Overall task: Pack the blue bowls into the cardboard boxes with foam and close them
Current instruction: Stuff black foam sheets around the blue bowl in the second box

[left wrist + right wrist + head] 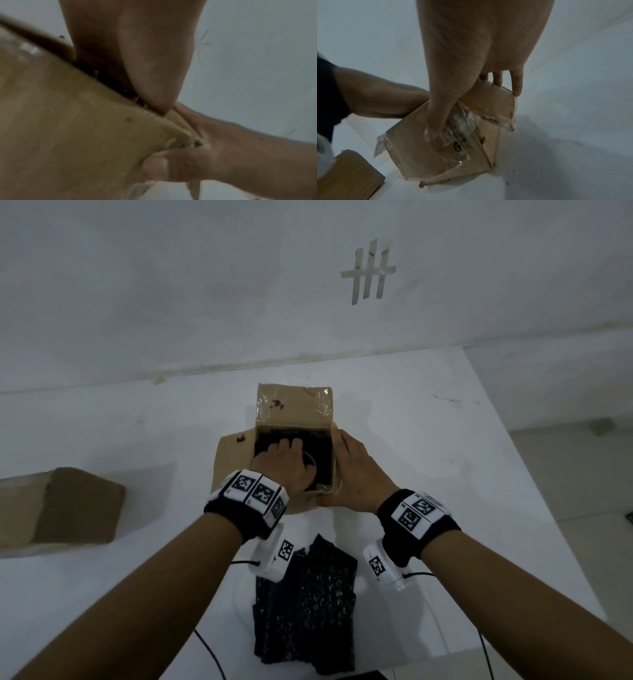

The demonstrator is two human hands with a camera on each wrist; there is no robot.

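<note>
My left hand [279, 467] is down inside the open cardboard box [294, 409], knuckles over the black foam [322, 443] lining it. The blue bowl [312, 465] shows just right of it in the box. Whether those fingers grasp anything I cannot tell. My right hand [352, 474] clasps the box's near right corner, thumb on the taped front. Loose foam sheets [308, 604] lie nearer me on the white table [428, 457], and a second box [68, 505] sits well left.

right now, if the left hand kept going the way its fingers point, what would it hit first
The left hand reaches into the open box, fingers aimed at its far side. It would probably meet the foam there first, though depth inside is unclear.
</note>
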